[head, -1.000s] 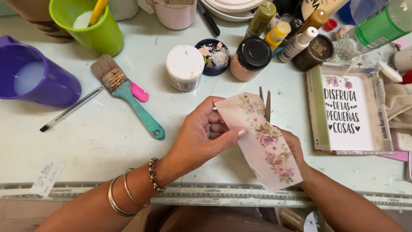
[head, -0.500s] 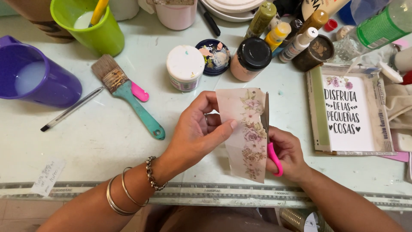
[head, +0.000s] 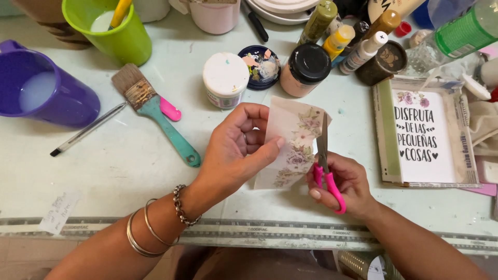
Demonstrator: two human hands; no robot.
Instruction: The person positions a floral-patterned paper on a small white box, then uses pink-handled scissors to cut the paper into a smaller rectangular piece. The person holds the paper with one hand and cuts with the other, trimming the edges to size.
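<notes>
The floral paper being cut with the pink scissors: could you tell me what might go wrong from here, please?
1. The left hand pinches the thin floral paper close to the blades of the pink-handled scissors in the right hand; a slip might nick the thumb.
2. The limp paper might tear or the cut wander into the flowers.
3. An elbow swing might tip the purple cup of whitish liquid.

Thin floral paper strip point(head: 290, 148) upright in your left hand point(head: 233, 153), pink-handled scissors point(head: 326, 166) in your right hand point(head: 345, 181), blades along its right edge
</notes>
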